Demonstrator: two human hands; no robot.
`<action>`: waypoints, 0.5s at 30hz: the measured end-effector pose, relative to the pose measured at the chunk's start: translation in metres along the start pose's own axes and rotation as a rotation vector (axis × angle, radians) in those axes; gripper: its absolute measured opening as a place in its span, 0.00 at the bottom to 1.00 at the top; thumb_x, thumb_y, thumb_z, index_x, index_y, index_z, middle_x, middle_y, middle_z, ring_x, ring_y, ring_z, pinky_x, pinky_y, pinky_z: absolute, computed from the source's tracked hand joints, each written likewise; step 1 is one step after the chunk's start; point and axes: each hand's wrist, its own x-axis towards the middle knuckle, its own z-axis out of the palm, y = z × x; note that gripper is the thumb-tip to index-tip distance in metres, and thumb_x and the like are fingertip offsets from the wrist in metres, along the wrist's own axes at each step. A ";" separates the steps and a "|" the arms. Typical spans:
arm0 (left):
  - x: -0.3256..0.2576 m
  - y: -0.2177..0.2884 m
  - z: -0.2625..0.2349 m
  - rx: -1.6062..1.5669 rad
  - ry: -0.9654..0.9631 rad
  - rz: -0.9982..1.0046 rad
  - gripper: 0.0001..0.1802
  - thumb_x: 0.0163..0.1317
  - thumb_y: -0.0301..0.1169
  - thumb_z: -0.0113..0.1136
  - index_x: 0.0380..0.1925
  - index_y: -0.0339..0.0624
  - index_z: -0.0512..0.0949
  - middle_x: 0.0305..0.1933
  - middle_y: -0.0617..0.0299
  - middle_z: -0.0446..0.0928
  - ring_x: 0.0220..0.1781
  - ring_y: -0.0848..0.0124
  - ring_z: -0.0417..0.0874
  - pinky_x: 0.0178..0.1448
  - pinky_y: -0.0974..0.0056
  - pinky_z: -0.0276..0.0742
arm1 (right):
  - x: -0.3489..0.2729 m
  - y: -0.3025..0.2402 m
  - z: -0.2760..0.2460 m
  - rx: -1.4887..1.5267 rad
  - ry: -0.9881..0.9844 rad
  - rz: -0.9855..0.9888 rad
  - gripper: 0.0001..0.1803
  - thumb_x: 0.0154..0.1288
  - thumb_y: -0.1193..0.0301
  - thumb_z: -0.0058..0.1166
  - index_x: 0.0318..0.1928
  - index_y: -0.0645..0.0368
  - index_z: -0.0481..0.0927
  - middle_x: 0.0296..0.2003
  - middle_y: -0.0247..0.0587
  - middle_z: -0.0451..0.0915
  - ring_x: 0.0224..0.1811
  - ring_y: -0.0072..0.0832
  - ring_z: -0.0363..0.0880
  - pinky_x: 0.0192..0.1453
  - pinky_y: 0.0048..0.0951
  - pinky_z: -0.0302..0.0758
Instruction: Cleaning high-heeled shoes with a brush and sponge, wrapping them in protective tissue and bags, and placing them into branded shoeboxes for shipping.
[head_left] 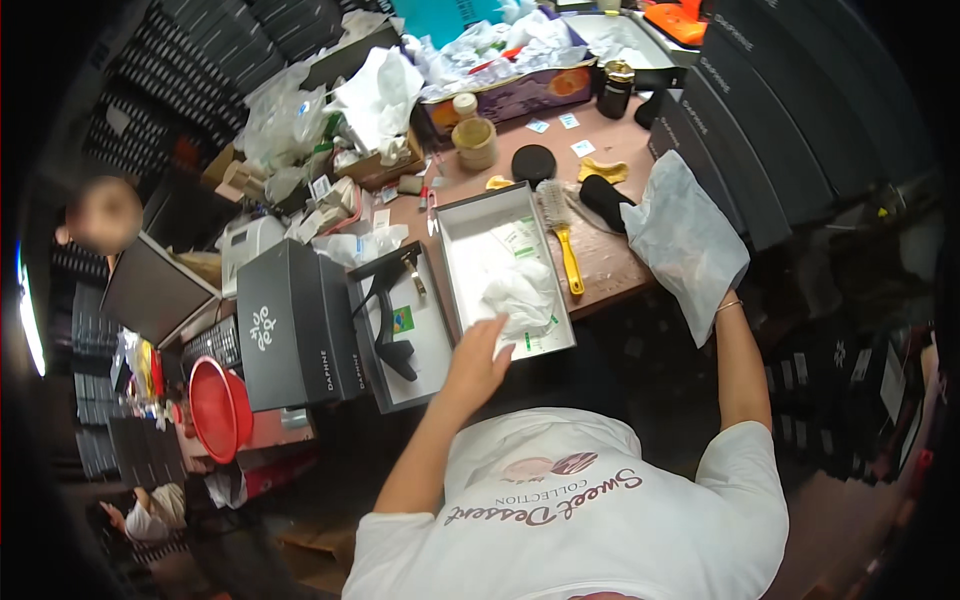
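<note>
My left hand (478, 362) reaches over the near end of an open white-lined shoe box (470, 235). Its thumb and fingers are apart, beside crumpled white tissue paper (518, 295) in the box. On the right, a white bag (690, 235) covers my right hand, so its fingers are hidden; only the wrist with a thin bracelet shows. The bag's far corner meets a dark oblong thing (604, 203), whose kind I cannot make out. A black high-heeled shoe (392, 345) lies in another open box (425, 372), left of the first.
A yellow-handled hairbrush (568, 262) lies right of the box. Beyond stand a black round lid (534, 164), a tape roll (474, 143) and a paper-filled carton (510, 100). Dark shoe boxes (730, 130) are stacked right; a closed box (290, 325) and red basin (220, 408) are left.
</note>
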 end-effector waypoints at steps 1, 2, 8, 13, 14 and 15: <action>0.010 -0.013 -0.001 -0.009 0.018 -0.046 0.30 0.55 0.25 0.61 0.60 0.36 0.67 0.55 0.42 0.71 0.57 0.48 0.72 0.61 0.55 0.68 | 0.019 0.011 0.008 -0.099 0.005 -0.015 0.29 0.67 0.66 0.51 0.67 0.59 0.62 0.61 0.49 0.69 0.61 0.39 0.69 0.64 0.31 0.66; 0.024 -0.017 0.003 0.032 0.052 0.021 0.33 0.54 0.25 0.62 0.61 0.37 0.65 0.57 0.41 0.70 0.59 0.48 0.71 0.62 0.55 0.67 | 0.033 0.022 0.018 -0.186 0.000 -0.031 0.29 0.67 0.66 0.50 0.67 0.59 0.62 0.61 0.49 0.69 0.62 0.40 0.68 0.65 0.31 0.65; 0.090 -0.056 0.045 0.151 -0.037 -0.086 0.20 0.56 0.29 0.60 0.50 0.36 0.73 0.40 0.50 0.77 0.44 0.55 0.78 0.50 0.53 0.72 | 0.052 0.079 0.065 -0.423 -0.063 -0.080 0.29 0.67 0.66 0.49 0.67 0.60 0.62 0.62 0.51 0.68 0.64 0.42 0.67 0.67 0.32 0.64; 0.058 -0.048 -0.008 -0.429 0.373 -0.196 0.09 0.62 0.31 0.57 0.37 0.36 0.77 0.29 0.55 0.75 0.31 0.68 0.76 0.36 0.64 0.70 | -0.082 0.020 0.032 0.059 -0.283 -0.128 0.22 0.67 0.74 0.46 0.61 0.65 0.68 0.60 0.52 0.71 0.63 0.40 0.69 0.66 0.36 0.66; 0.052 -0.048 -0.015 -0.519 0.367 -0.272 0.09 0.64 0.32 0.56 0.36 0.36 0.77 0.28 0.60 0.74 0.31 0.73 0.72 0.35 0.68 0.68 | -0.113 -0.016 0.011 -0.195 -0.306 -0.244 0.21 0.64 0.74 0.49 0.58 0.65 0.70 0.55 0.57 0.72 0.56 0.48 0.72 0.59 0.41 0.69; 0.047 -0.048 -0.019 -0.611 0.354 -0.351 0.10 0.66 0.33 0.55 0.35 0.36 0.76 0.27 0.65 0.72 0.30 0.79 0.69 0.34 0.71 0.66 | -0.137 -0.037 -0.004 -0.453 -0.331 -0.350 0.20 0.61 0.74 0.53 0.54 0.65 0.73 0.51 0.62 0.74 0.50 0.56 0.75 0.52 0.46 0.73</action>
